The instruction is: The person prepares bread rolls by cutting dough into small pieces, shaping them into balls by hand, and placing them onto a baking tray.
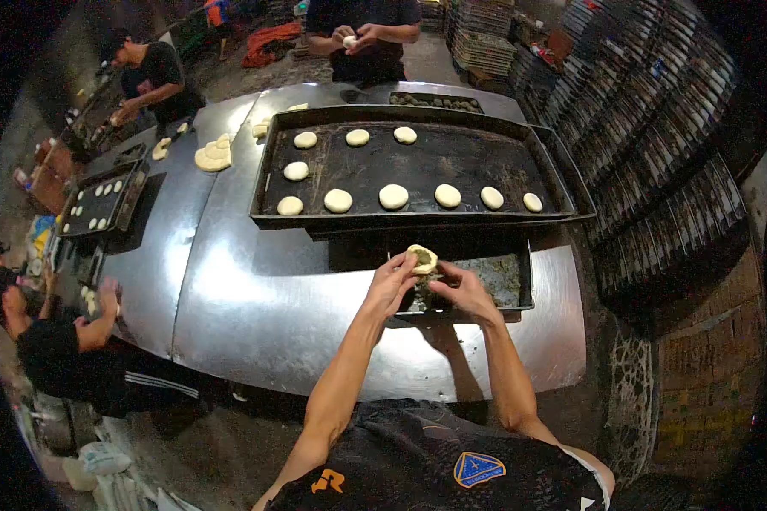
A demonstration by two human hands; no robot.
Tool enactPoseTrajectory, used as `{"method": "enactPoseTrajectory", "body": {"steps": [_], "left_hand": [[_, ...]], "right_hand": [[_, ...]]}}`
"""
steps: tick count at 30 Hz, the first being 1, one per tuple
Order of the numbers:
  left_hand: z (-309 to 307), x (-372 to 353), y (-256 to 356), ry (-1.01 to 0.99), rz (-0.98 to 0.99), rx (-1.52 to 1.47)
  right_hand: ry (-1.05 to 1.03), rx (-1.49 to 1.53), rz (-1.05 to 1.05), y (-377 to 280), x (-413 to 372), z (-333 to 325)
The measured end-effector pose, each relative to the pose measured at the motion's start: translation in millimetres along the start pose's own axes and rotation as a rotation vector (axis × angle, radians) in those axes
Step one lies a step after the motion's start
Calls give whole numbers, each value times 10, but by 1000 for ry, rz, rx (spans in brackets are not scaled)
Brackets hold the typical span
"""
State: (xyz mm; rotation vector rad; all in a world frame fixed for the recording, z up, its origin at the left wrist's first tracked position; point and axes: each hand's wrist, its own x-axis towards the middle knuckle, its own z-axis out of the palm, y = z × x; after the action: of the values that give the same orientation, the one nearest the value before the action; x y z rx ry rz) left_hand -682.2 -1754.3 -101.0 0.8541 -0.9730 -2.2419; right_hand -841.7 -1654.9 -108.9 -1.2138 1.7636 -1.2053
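Left hand and right hand both pinching dough, roundish, no clear long axis, filled face up, above filling tray on counter, baking tray of rounds beyond.

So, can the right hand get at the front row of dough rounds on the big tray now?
Probably yes. The right hand and left hand hold a filled dough piece just short of the near rim of the big tray, and nothing stands between it and the front row of dough rounds.
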Motion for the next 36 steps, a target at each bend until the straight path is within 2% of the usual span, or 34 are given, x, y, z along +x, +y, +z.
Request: {"method": "enactPoseTrajectory", "body": {"steps": [1, 3, 5, 6, 7, 9, 10, 11, 13, 14, 15, 17, 18, 19, 21, 23, 25, 26, 27, 29, 30, 31, 33, 35, 36], "left_hand": [[-16, 28, -37, -54, -25, -13], [26, 42, -112, -65, -23, -47], [65, 33, -167, -52, 12, -21], [71, 41, -193, -30, 43, -26], [74, 31, -228, -27, 42, -28], [58, 11, -260, -28, 217, 219], [36, 31, -249, 29, 389, 626], [59, -20, -198, 35, 392, 625], [103, -132, -106, 62, 470, 916], [55, -146, -89, -41, 455, 880], [-14, -206, -92, -33, 452, 878], [-105, -349, -7, -184, 148, 120], [-81, -450, 39, -154, 136, 9], [-102, -491, 46, -144, 136, 9], [-130, -582, 90, -172, 86, -97], [-168, -613, 118, -152, 71, 7], [-269, -551, 82, -81, 109, -190], [-307, -609, 95, -49, 110, -320], [-379, -606, 47, -35, 123, -324], [-506, -598, -4, 9, 224, -389], [-552, -621, 30, 99, 222, -303], [-584, -647, 46, 115, 233, -302], [-576, -719, 93, 99, 388, -234], [-729, -833, 210, 59, 405, -218], [-777, -907, 248, 42, 378, -301]], "right_hand": [[-49, 13, -35, 101, 7, 16], [23, 127, -25, -64, -48, 95], [191, -2, -296, -239, -68, 131], [190, -138, -358, -292, -51, 116], [187, -137, -357, -341, -36, 73], [100, -236, -405, -495, -9, -22], [170, -147, -429, -573, -32, 19], [164, -147, -433, -607, -47, 36], [149, -249, -427, -636, -71, 59], [127, -258, -369, -592, -55, 53], [120, -257, -368, -540, -61, 39], [135, -167, -374, -553, -47, 46], [92, -58, -345, -609, -69, 68], [84, -51, -344, -669, -101, 115], [35, -180, -577, -906, -161, 243], [1, -203, -568, -943, -132, 328], [-92, -17, -217, -910, -62, 400], [-96, -73, -298, -902, -21, 454], [-114, -70, -306, -901, -4, 514], [76, -426, -830, -973, -4, 704], [58, -316, -621, -1099, -105, 805], [45, -304, -630, -1093, -108, 902], [45, -49, -476, -1025, -77, 1070], [3, -69, -470, -989, -47, 1128], [-34, -59, -480, -996, -50, 1159]]}}
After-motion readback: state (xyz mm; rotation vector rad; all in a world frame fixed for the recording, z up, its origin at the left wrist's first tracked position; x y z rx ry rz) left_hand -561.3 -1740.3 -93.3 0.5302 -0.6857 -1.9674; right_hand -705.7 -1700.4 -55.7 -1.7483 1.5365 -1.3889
